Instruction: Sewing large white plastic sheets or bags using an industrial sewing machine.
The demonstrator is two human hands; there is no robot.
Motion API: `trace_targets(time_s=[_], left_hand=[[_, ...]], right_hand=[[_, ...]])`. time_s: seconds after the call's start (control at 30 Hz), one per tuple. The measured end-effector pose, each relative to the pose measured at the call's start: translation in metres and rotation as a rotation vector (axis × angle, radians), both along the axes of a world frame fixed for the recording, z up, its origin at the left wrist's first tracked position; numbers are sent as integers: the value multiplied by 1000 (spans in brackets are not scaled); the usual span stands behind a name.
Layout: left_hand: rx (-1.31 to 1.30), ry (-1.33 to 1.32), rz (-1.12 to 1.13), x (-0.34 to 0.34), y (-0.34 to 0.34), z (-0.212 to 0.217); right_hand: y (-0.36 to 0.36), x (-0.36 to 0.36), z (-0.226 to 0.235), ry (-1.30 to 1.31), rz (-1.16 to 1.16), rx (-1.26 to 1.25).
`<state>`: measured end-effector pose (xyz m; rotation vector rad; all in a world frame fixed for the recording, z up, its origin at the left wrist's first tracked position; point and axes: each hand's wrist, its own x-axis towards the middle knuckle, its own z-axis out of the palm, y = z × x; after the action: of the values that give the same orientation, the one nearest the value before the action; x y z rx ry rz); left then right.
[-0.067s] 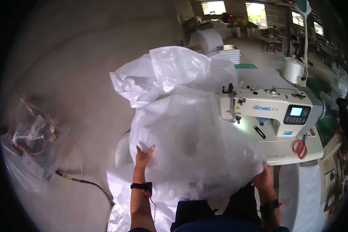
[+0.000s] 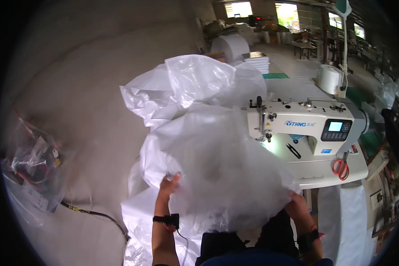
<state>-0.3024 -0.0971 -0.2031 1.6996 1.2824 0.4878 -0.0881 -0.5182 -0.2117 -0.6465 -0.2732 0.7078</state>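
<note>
A large, thin, translucent white plastic sheet [image 2: 217, 159] billows across my lap and reaches up to the sewing machine [image 2: 301, 124]. At its left side my left hand [image 2: 168, 185] is closed on a fold, thumb pointing up and right, its other fingers partly covered by the film. My right hand [image 2: 297, 206] grips the sheet's right edge just below the front of the machine table, fingers pressed together. Part of the sheet runs up to the lit needle area. Glossy, crumpled folds of it rise at the far side and also hang down to my left.
On the machine bed lie black thread snips [image 2: 293, 151] and red-handled scissors [image 2: 341, 168]. A white thread cone [image 2: 330, 79] stands behind the machine. To the left on the floor are a clear bag of parts [image 2: 35, 168] and a black cable [image 2: 95, 208]. A big white roll [image 2: 230, 47] sits farther back.
My left hand has come slightly nearer to me, its fingers now closed at the fold. My right hand has shifted a little left with the sheet's edge. The whole view has moved slightly.
</note>
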Motion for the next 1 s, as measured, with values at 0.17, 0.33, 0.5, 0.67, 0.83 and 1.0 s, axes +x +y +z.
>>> trace_targets(time_s=[0.17,0.33,0.5,0.67,0.83,1.0], left_hand=[[4,-140,-240,3,-14,-38],[6,-614,-46,-116,82,-13],[442,-213,594,-259,184,16],[594,260,228,-189,171,-17],[-24,-98,23,-90,110,-38],[-166,-622,-465,-89,101,-70]], right_hand=[[13,-12,8,151,-7,-134],[30,-13,-1,170,41,-194],[45,-25,-17,280,157,-300],[63,-49,-23,232,246,-354],[61,-64,-15,232,297,-411],[46,-64,-11,286,296,-363]])
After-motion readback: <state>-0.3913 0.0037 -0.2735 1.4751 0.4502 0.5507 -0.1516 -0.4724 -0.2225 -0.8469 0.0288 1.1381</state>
